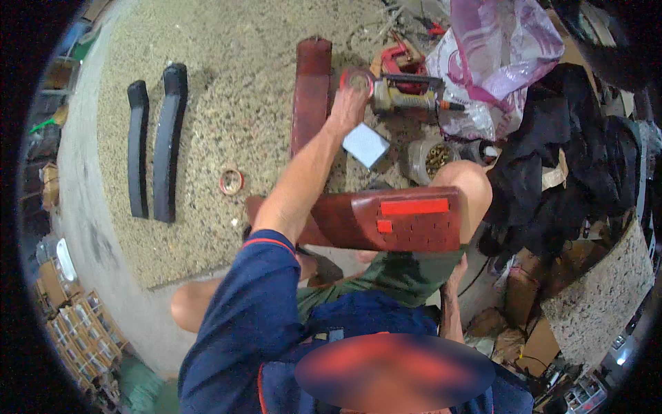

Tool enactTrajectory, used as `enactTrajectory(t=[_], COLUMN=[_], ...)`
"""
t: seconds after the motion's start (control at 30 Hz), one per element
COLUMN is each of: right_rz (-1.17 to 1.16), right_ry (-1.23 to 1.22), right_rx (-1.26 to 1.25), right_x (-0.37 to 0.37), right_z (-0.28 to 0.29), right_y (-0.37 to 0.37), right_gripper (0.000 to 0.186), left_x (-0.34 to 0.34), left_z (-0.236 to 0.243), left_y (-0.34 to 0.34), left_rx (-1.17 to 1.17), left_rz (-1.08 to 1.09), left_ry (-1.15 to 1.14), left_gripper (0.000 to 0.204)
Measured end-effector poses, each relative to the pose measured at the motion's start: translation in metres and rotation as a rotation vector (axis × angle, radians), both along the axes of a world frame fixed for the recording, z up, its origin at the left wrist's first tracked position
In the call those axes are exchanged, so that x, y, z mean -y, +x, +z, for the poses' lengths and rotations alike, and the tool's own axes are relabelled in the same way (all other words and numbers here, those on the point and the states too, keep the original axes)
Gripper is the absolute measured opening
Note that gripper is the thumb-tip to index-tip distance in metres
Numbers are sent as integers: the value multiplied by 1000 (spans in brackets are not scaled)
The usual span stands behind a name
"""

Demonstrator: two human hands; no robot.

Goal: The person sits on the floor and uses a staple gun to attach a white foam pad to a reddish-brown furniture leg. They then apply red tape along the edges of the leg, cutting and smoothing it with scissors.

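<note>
My left hand [350,109] reaches forward to a red-rimmed roll of tape [365,73], its fingers closed at the near side of the roll. Across my lap lies a long, glossy dark red piece [338,219]. Its right part has rows of small slits, a bright red strip [414,206] and a small bright red square [384,226]. My right hand [457,274] is by the near right end of this piece, fingers mostly hidden. Another dark red long piece [310,96] lies ahead, left of my left hand. Close to my left wrist is a pale blue-white square block [366,145].
Two curved black pieces [169,145] and a second tape roll [232,181] lie on the speckled mat [227,90]. Ahead right are a yellow-grey tool [407,101], red clamp [400,58], plastic bag [510,55] and tub of brass-coloured parts [434,159]. Black cloth [572,152] lies right.
</note>
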State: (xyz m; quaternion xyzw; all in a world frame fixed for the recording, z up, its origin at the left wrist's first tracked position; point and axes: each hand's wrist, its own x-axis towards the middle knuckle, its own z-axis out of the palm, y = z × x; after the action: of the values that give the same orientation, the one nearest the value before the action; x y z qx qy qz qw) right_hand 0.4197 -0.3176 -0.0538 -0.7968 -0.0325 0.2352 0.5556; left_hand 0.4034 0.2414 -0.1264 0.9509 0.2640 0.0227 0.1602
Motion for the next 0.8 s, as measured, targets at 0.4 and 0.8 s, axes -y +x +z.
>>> enactTrajectory(t=[0.4, 0.8], right_rz=[-146, 722], right_ry=[-3, -115], right_rx=[260, 874], right_x=[-18, -155], right_z=[30, 29], right_y=[36, 161], right_gripper=[34, 48], left_x=[-6, 154], left_z=[186, 215], left_y=[-91, -246], left_rx=[581, 1200], left_rz=[412, 684], left_ry=[-689, -1310], left_gripper=[53, 23])
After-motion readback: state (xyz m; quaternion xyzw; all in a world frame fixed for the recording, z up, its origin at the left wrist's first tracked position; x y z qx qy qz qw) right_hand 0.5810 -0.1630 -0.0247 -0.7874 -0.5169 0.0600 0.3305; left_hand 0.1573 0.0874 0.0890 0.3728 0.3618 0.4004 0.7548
